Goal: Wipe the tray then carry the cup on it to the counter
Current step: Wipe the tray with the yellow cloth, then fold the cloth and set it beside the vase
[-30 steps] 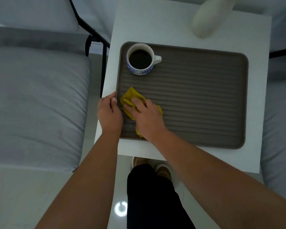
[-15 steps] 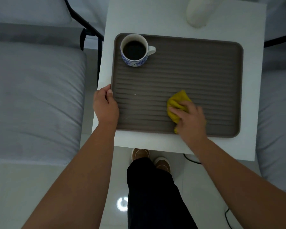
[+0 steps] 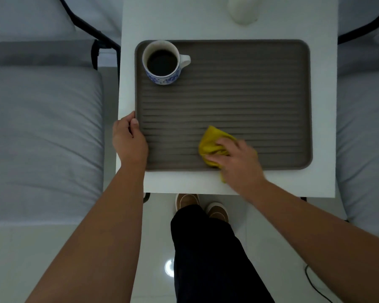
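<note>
While the grey cushioned seats (image 3: 44,132) flanked it on both sides, the white rectangular table (image 3: 228,25) stood in the middle of the view and carried everything else. On it lay the brown ribbed rectangular tray (image 3: 239,92), taking up most of the tabletop, its near edge close to the table's front edge. At the tray's far left corner stood the white mug with a blue floral pattern (image 3: 163,62), upright, filled with dark liquid, its handle pointing right. A pale rounded object (image 3: 243,9) rested on the table beyond the tray, partly cut off by the frame. The left hand (image 3: 129,141) was closed over the tray's left rim near the front corner, thumb on top of the edge. The right hand (image 3: 236,160), slightly blurred, pressed down with fingers curled on the crumpled yellow cloth (image 3: 212,143), which lay on the tray's ridges near the front edge, right of centre and well apart from the mug. Below the table edge showed dark trousers (image 3: 206,254) and brown shoes (image 3: 217,212) on a glossy white floor (image 3: 271,248).
</note>
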A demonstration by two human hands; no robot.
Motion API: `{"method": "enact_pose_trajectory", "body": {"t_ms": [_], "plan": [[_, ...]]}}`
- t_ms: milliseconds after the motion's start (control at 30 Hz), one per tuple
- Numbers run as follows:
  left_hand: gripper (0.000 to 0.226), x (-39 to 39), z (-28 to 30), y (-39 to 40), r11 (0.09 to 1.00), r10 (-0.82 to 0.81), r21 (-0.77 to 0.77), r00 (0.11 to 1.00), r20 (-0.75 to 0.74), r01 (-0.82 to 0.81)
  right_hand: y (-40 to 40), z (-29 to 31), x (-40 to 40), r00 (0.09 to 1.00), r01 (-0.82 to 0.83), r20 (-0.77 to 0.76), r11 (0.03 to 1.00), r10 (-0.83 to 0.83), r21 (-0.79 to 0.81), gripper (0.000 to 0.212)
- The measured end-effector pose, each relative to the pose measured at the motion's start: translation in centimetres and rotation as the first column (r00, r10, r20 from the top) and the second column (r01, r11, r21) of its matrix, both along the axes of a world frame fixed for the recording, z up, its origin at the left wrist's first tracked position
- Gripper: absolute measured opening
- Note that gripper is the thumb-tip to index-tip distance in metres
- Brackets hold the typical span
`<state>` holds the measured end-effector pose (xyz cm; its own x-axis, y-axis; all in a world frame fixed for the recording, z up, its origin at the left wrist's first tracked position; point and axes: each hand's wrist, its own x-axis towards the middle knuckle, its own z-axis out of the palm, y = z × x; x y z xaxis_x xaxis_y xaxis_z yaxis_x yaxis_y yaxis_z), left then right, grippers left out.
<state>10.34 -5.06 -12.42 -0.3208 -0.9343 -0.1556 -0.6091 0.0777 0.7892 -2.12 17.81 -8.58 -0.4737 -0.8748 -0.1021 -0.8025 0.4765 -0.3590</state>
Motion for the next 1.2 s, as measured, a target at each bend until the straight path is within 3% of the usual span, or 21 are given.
{"method": "enact_pose_trajectory", "body": {"t_ms": [233, 400, 467, 500, 567, 600, 633, 700, 767, 833, 867, 900, 1033, 1133, 1200], "plan": [[0.032, -0.1, -0.2, 0.0, 1.000, -0.002, -0.020, 1.000, 0.012, 0.002, 9.8, 0.4, -4.9, 0.940, 0.335, -0.078, 0.942, -0.332, 0.036, 0.038], [0.036, 0.0, 0.7, -0.7, 0.992, 0.020, 0.122, 1.000, 0.018, -0.022, 11.4, 2.5, -5.6, 0.729, 0.641, 0.296, 0.767, -0.618, 0.025, 0.046], [0.041, 0.0, 1.9, -0.3, 0.983, 0.039, 0.179, 0.999, 0.027, -0.043, 11.4, 4.5, -5.8, 0.535, 0.784, 0.538, 0.620, -0.652, -0.027, 0.051], [0.044, -0.1, 2.9, 0.3, 0.991, 0.010, 0.135, 0.999, 0.036, -0.015, 11.4, 5.5, -5.8, 0.381, 0.862, 0.684, 0.507, -0.622, -0.019, 0.051], [0.047, -0.6, 4.8, 2.6, 0.994, -0.113, 0.002, 0.994, 0.011, 0.113, 11.1, 7.6, -5.5, 0.038, 0.947, 0.911, 0.307, -0.411, 0.099, 0.037], [0.046, -1.1, 5.7, 4.3, 0.982, -0.189, -0.012, 0.981, -0.033, 0.188, 10.9, 8.4, -5.3, -0.112, 0.946, 0.955, 0.263, -0.276, 0.187, 0.033], [0.043, -1.8, 6.7, 6.2, 0.962, -0.269, 0.034, 0.960, -0.076, 0.272, 10.8, 9.0, -5.0, -0.235, 0.929, 0.959, 0.252, -0.158, 0.269, 0.033], [0.031, -3.5, 8.5, 10.4, 0.841, -0.415, 0.310, 0.896, -0.160, 0.444, 10.7, 10.0, -4.6, -0.402, 0.872, 0.916, 0.305, -0.004, 0.384, 0.035], [0.039, -5.3, 10.2, 14.0, 0.563, -0.453, 0.659, 0.853, -0.260, 0.500, 10.1, 10.4, -4.1, -0.504, 0.810, 0.858, 0.399, 0.099, 0.430, 0.040], [0.075, -6.9, 11.6, 16.6, 0.249, -0.344, 0.862, 0.873, -0.347, 0.441, 9.8, 10.8, -3.8, -0.531, 0.786, 0.833, 0.459, 0.158, 0.414, 0.049], [0.083, -7.4, 12.3, 17.5, 0.146, -0.255, 0.888, 0.884, -0.392, 0.436, 9.7, 11.0, -3.8, -0.502, 0.796, 0.852, 0.465, 0.147, 0.388, 0.051], [0.080, -7.7, 12.9, 18.1, 0.117, -0.183, 0.888, 0.889, -0.421, 0.444, 9.7, 11.2, -3.9, -0.452, 0.811, 0.885, 0.465, 0.114, 0.355, 0.053], [0.016, -7.8, 13.8, 18.7, 0.302, -0.104, 0.832, 0.884, -0.455, 0.464, 10.3, 12.5, -4.8, -0.224, 0.858, 0.971, 0.456, -0.080, 0.236, 0.045], [0.016, -8.2, 14.7, 18.4, 0.521, -0.299, 0.726, 0.893, -0.337, 0.448, 11.2, 13.5, -5.7, -0.035, 0.869, 0.949, 0.459, -0.314, 0.183, 0.021], [0.021, -8.7, 15.3, 18.2, 0.640, -0.399, 0.623, 0.887, -0.231, 0.450, 11.7, 13.5, -6.6, -0.021, 0.904, 0.925, 0.387, -0.380, 0.180, 0.021]]}}
